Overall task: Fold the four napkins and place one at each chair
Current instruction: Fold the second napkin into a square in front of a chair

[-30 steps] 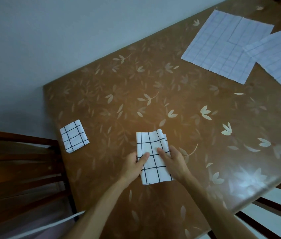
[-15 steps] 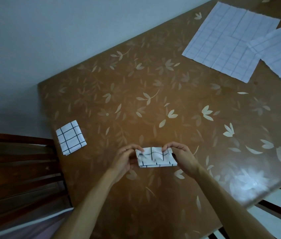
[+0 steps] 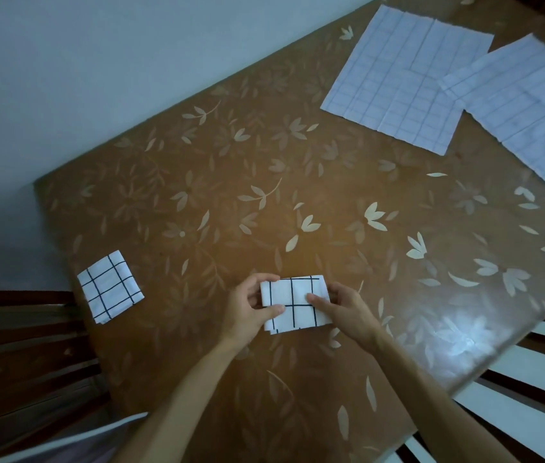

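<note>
A white napkin with a black grid, folded into a small square, lies on the brown leaf-patterned table near its front edge. My left hand grips its left side, thumb on top. My right hand presses fingers on its right half. A second folded napkin rests at the table's left edge, in front of the wooden chair. Two unfolded napkins lie flat at the far right: one beside the wall edge, the other overlapping its corner.
A pale wall runs along the table's far side. A second chair with dark slats stands at the table's right front edge. A light cloth edge shows at the bottom left.
The napkin went from a long strip to a half-length fold, and now lies as a small square. Both hands shifted from pinching its top edge to pressing it flat.
</note>
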{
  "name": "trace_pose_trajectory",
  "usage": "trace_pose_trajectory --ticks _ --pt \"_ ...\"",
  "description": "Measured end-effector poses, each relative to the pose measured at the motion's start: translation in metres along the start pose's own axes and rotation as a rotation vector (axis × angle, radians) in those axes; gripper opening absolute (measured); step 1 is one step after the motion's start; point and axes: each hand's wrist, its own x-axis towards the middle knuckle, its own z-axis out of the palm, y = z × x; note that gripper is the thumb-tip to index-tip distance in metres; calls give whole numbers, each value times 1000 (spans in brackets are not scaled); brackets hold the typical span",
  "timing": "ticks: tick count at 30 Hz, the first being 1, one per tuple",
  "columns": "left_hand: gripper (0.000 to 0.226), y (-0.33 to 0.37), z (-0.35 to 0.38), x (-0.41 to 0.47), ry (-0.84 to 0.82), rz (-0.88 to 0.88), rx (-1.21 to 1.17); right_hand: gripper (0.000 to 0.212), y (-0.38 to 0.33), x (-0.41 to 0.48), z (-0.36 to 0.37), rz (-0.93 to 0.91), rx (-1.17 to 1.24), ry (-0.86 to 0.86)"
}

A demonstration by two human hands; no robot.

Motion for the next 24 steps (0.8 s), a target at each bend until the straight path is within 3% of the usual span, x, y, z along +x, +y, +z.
trace_pose_trajectory --ticks 2,4,10,17,21,24 --pt "70 3 15 3 -39 33 28 28 5 -5 -9 -24 6 64" --pt "72 5 33 7 -102 20 78 21 11 -10 -21 -36 -1 130" --pt "21 10 105 13 -412 -107 167 31 34 -27 -62 -38 -159 369" --pt "28 24 178 7 -294 83 331 26 66 -36 -118 -43 -409 589" --pt "39 19 199 6 -208 352 752 17 90 -30 -138 -104 -571 657" --pt "68 3 204 5 -108 525 1095 15 100 -27 -136 -186 -647 644"
